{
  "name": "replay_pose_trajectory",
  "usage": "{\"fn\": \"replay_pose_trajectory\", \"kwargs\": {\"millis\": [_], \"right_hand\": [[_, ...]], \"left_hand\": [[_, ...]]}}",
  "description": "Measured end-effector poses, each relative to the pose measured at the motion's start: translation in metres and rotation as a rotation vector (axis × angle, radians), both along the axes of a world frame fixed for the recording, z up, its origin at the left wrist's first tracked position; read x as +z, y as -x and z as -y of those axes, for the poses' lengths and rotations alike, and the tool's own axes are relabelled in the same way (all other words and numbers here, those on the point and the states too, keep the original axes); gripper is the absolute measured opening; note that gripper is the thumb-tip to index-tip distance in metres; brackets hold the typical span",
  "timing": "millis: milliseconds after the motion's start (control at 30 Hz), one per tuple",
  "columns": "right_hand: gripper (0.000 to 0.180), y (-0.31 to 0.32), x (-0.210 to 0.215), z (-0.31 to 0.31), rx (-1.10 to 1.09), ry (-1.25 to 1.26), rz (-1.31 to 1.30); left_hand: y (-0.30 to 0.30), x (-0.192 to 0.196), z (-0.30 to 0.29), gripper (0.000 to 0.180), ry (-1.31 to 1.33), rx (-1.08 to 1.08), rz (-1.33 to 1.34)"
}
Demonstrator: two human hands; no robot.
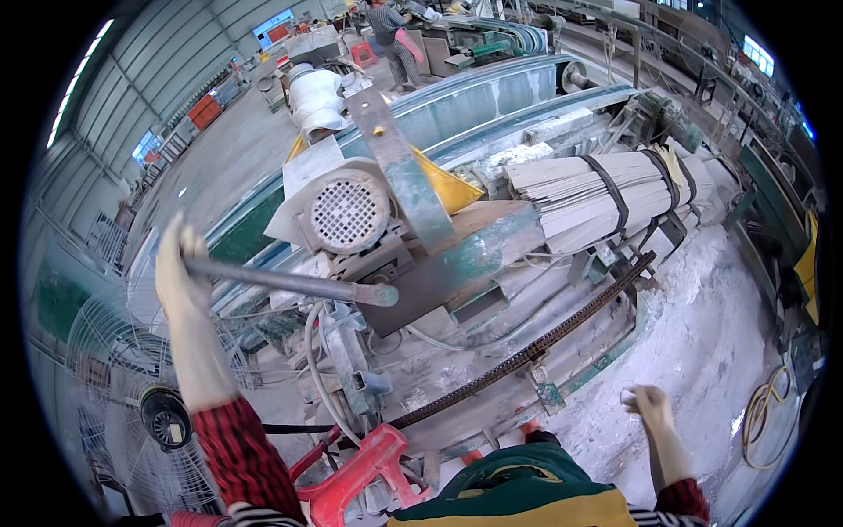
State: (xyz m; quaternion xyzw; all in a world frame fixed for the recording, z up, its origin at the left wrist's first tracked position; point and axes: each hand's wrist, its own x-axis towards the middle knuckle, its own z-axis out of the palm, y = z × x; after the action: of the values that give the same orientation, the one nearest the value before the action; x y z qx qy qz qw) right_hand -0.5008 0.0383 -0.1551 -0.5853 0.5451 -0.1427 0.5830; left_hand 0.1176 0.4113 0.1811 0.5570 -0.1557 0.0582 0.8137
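Grasps one end of a grey metal bar [272,279] with the left hand [180,263], pointing the other rightward toward the dark plate [420,294] below a round-grilled motor [349,212]. Holds the right hand [651,401] low above white-dusted ground [694,342]; cannot tell whether clenched or released. Has a red stool [379,443] near the left sleeve [239,450] and strapped pale strips [571,198] right of the motor.

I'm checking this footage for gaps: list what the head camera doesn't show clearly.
Head view:
Left hand: blurred where it meets the bar.
Right hand: too small to tell whether it holds anything.
Yellow sheet: partly hidden by the metal post.
Distant worker: head cut off by the top edge.
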Motion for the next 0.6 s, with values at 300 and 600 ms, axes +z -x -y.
{"fn": "replay_pose_trajectory", "kwargs": {"millis": [300,600], "right_hand": [[0.038,0.063,-0.048,-0.012,-0.207,-0.062,0.014],[0.038,-0.079,-0.010,0.028,0.034,-0.064,0.333]], "left_hand": [[0.012,0.041,0.339,0.035,-0.646,-0.186,0.264],[0.315,-0.176,0.327,0.018,-1.557,-0.952,0.907]]}}
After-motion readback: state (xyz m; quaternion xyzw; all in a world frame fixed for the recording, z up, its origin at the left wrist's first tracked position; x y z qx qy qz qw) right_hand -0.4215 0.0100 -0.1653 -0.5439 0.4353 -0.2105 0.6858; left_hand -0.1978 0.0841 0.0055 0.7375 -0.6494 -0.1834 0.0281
